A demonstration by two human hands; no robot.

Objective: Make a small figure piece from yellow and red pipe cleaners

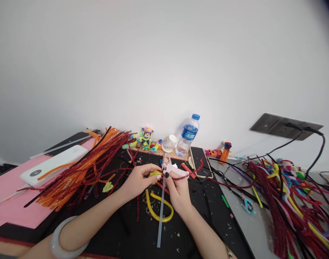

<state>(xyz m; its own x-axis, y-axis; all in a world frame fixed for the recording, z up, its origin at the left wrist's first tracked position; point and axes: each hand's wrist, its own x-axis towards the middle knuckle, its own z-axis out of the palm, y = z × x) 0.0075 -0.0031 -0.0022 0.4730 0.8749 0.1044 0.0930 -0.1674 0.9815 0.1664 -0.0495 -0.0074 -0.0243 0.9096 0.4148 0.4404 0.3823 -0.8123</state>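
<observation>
Well, past the right hand (179,194), a bottle label (189,132) (blue) bears characters.

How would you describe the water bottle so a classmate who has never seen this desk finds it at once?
Start at the black mat and follow it to its far edge, by the pale wall. There, between a white paper cup and a phone, is the water bottle. Its blue cap and blue label set it apart, and it rises above both neighbours.

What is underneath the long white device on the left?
A pink sheet shows around the white device, apparently supporting it; whatever lies directly beneath its body is covered.
</observation>
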